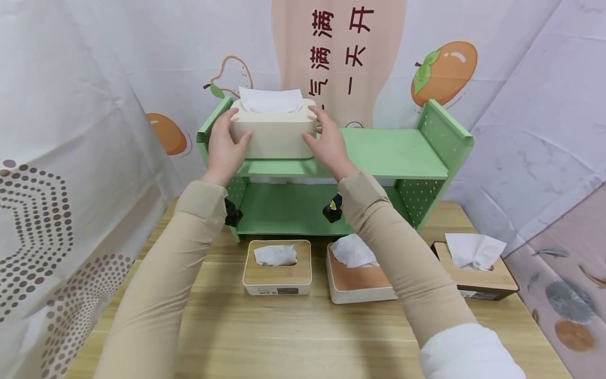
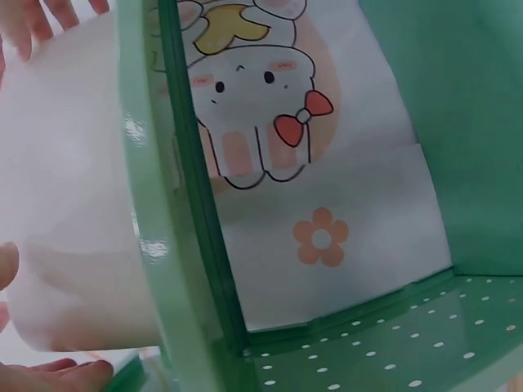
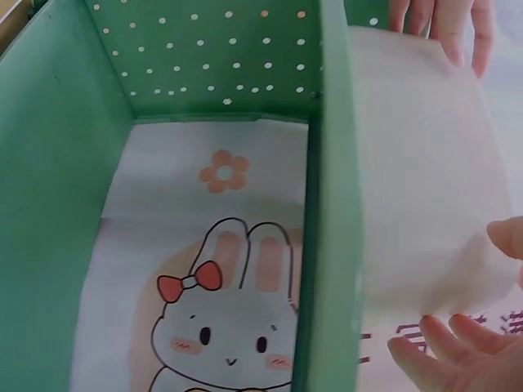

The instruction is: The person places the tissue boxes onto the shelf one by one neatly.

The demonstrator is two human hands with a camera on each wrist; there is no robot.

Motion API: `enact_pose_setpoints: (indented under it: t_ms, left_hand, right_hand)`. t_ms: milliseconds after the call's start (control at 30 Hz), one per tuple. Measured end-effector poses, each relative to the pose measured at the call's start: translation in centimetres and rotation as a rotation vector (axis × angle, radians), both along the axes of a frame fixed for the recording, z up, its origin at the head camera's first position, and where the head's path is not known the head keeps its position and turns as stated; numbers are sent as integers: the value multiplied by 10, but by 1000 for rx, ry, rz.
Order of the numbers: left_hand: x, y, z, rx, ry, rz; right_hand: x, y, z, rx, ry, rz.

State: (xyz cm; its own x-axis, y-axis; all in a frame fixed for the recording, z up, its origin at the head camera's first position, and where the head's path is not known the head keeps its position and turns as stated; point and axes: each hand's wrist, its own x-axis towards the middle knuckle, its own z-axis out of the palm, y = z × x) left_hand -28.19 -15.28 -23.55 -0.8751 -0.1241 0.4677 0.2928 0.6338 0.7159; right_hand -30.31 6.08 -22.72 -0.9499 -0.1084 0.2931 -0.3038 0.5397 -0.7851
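Observation:
A cream tissue box with a white tissue standing out of its top is on the left part of the green shelf rack's upper board. My left hand holds its left end, thumb on the front and fingers at the side. At the opposite end, my right hand holds the box the same way. Both wrist views look up past the board's front edge, where the pale box juts a little beyond it. Part of the fingers is hidden behind the box in the head view.
On the wooden table before the rack sit a white tissue box with a wooden lid and another with a brown lid, partly behind my right forearm. A black-sided tissue box stands at the right. Printed curtains hang behind.

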Motion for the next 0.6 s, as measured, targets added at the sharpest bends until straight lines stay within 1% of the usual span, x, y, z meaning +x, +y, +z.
enact_pose_setpoints:
  t_ms: [133, 233, 300, 400, 500, 600]
  left_hand:
    - [7, 1, 0, -4, 55, -18]
    - [16, 1, -5, -22, 87, -35]
    - [23, 1, -11, -49, 107, -49]
    - [32, 1, -24, -104, 158, -78]
    - [42, 2, -37, -139, 204, -118]
    - [51, 4, -49, -161, 225, -156]
  right_hand:
    - [8, 3, 1, -23, 28, 23]
    - [18, 5, 1, -22, 53, 46]
    - [25, 8, -2, -8, 73, 71]
    - [35, 11, -9, -6, 85, 125]
    - [43, 13, -18, -17, 81, 179]
    - [49, 15, -28, -31, 75, 218]
